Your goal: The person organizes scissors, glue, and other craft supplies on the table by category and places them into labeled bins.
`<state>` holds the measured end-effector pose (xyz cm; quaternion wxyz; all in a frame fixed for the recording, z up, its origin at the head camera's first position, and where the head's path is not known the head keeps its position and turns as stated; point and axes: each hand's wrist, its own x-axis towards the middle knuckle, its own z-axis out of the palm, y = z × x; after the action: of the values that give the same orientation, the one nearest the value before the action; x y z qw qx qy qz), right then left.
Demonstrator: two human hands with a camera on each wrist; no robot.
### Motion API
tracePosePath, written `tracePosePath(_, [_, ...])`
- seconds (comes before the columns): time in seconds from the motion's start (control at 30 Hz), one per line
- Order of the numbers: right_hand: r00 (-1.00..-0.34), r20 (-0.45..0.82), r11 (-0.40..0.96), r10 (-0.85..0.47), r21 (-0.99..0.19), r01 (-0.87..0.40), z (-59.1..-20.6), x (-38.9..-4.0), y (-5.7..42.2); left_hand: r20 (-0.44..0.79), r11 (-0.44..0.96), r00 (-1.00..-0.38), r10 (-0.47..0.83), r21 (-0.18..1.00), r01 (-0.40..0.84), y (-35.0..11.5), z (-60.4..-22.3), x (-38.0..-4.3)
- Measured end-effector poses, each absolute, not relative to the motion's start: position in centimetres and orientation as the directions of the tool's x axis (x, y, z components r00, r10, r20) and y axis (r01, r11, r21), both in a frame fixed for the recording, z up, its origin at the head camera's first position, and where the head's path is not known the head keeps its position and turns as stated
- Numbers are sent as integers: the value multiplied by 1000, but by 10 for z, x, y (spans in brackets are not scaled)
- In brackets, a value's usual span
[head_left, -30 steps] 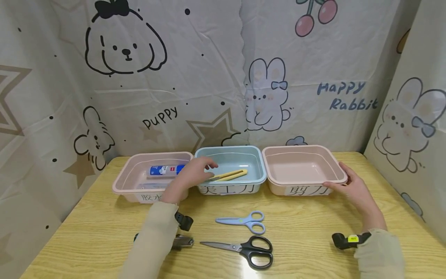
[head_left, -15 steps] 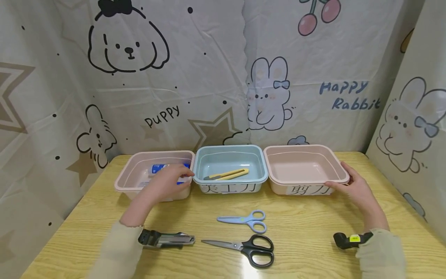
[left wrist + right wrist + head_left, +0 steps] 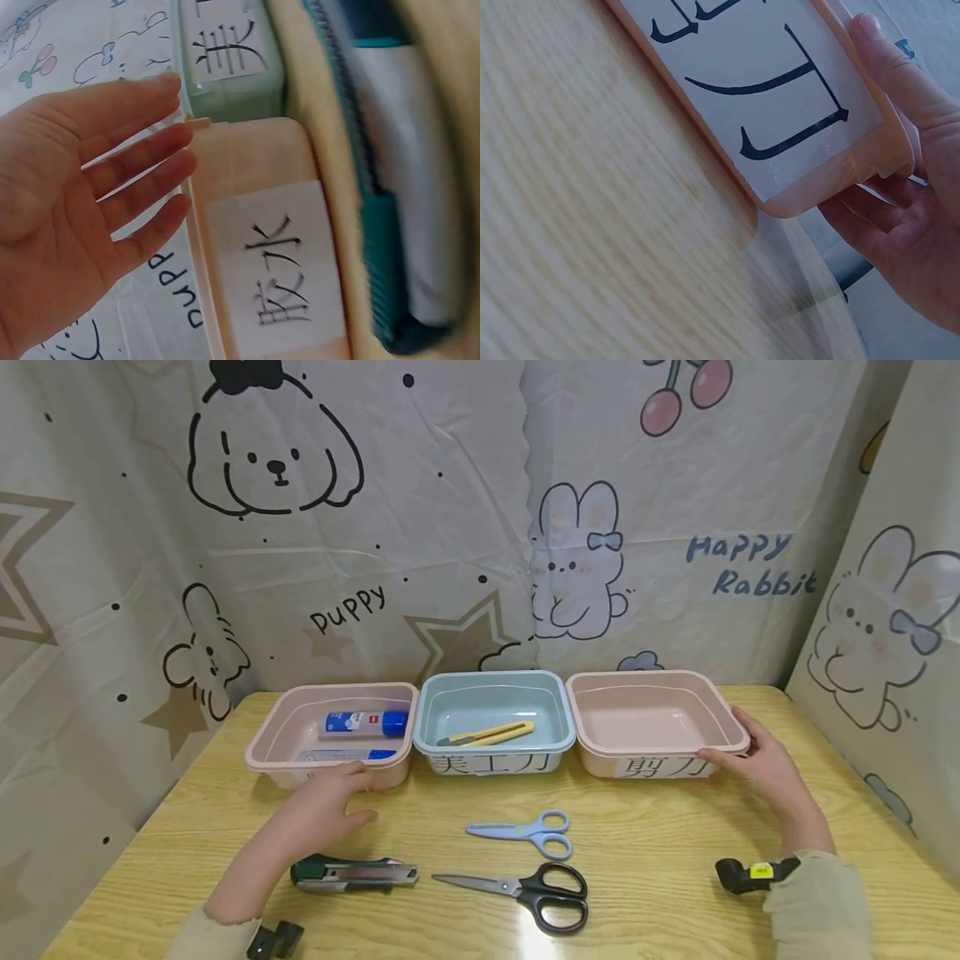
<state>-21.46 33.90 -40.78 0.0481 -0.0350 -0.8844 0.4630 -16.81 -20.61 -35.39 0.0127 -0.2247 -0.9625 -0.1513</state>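
Observation:
My left hand [image 3: 318, 806] is in front of the left pink bin [image 3: 262, 752], fingers nearly straight and holding nothing. Below it on the table lies a green-and-grey utility knife [image 3: 356, 873], which looks large in the left wrist view. My right hand [image 3: 772, 768] grips the front right corner of the right pink bin [image 3: 637, 718], thumb on the rim and fingers around the side. Blue-handled scissors [image 3: 525, 833] and black-handled scissors [image 3: 525, 893] lie mid-table. A yellow utility knife [image 3: 491, 733] rests in the blue bin [image 3: 558, 747].
In the left bin lie a blue glue stick [image 3: 363, 723] and a clear tube with a blue cap [image 3: 348, 755]. The three bins stand side by side along the back of the wooden table [image 3: 645, 860]. A patterned cloth [image 3: 450, 485] hangs behind them.
My left hand has moved from over the blue bin, left across the glue bin, and back towards the front, above the green utility knife. The right hand stays on its bin.

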Motion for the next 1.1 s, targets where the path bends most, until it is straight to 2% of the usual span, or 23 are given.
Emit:
tracePosePath(0.1, [-993,56,567,103,-823,12,-408,-215,338,8,851,-900,436,322,415,-213,-358,-161])
tracePosePath(0.27, [-993,60,566,104,-824,9,-407,-214,338,-151,837,-865,478,375,397,-227,-366,-151])
tracePosePath(0.43, [-992,64,567,108,-824,9,-407,-213,337,-245,861,-852,463,354,366,-235,-378,-142])
tracePosePath(0.6, [-991,64,564,114,-825,11,-407,-214,336,-230,872,-860,455,311,378,-240,-385,-136])
tracePosePath(1.1, [-990,64,556,122,-831,14,-410,-214,338,-143,823,-833,535,311,475,-243,-390,-136])
